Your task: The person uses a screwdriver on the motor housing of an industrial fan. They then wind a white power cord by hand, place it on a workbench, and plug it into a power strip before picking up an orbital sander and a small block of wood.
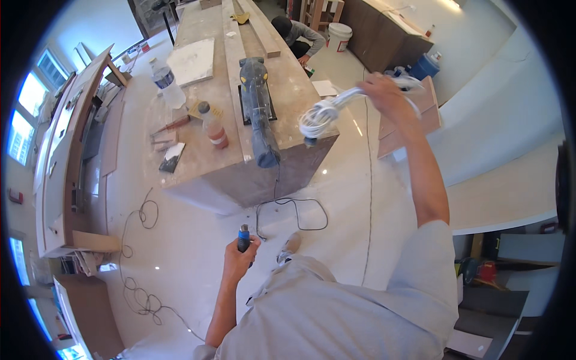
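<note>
My left hand (239, 255) is closed on a blue-and-black tool (243, 240), low in front of the workbench. My right hand (384, 96) is raised at the right, gripping a coiled white cord (318, 119) that hangs beside the bench's front corner. On the dusty workbench (192, 168) lie a grey-and-yellow power sander (258, 108), a large water bottle (168, 84), a smaller bottle of reddish liquid (215, 129), small flat pieces (172, 157) and a white board (191, 63).
A person (303, 42) crouches beyond the bench near a white bucket (339, 36). A long counter (72, 162) runs along the left. Cables (294, 210) loop across the floor (186, 264). Wooden panels (414, 129), a blue water jug (425, 66) and shelving (504, 282) stand at the right.
</note>
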Available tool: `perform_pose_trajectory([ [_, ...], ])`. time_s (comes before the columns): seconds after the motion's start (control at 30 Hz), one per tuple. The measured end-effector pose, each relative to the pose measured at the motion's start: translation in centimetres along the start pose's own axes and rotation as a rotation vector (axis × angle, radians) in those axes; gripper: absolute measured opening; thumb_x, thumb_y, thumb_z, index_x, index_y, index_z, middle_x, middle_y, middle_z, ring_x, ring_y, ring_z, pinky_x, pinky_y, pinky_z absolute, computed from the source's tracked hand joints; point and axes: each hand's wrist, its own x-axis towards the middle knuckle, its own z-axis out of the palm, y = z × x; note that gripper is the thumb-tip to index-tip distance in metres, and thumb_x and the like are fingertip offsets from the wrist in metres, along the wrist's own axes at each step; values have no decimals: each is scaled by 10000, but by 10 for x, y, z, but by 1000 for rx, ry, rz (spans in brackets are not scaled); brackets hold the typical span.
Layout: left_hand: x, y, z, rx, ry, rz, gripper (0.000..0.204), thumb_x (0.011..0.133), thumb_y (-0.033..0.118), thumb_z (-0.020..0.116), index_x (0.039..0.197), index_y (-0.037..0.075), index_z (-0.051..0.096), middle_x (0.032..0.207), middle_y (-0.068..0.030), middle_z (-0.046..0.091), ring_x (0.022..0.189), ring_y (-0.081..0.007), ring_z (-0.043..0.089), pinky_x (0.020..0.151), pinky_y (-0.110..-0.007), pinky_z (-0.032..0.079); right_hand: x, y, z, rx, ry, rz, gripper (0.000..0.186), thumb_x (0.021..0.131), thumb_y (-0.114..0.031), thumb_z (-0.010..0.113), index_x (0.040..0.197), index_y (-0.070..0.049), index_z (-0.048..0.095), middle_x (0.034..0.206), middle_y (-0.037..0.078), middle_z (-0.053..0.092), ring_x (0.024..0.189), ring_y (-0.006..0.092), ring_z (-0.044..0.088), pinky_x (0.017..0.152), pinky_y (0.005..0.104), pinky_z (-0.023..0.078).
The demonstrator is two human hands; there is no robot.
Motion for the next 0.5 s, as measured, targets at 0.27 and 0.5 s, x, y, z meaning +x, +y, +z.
perform_pose_trajectory([
  [0.27, -10, -91, -9, -373, -65, -57, 295, 944, 304, 538, 998, 14, 543, 632, -6, 496, 517, -98, 474, 494, -248, 393, -201, -55, -135, 74, 69, 593, 154, 886, -115, 531, 1008, -61, 608, 895, 160, 615, 866, 372, 597, 731, 435, 473],
  [0.5, -31, -53, 30, -270, -189, 57, 257, 835, 245, 689, 766, 19, 588, 620, -10, 534, 455, -91, 469, 457, -242, 385, -295, -144, -86, 585, 128, 833, 202, 903, -129, 565, 1063, -16, 615, 831, 94, 638, 758, 170, 595, 709, 301, 480],
])
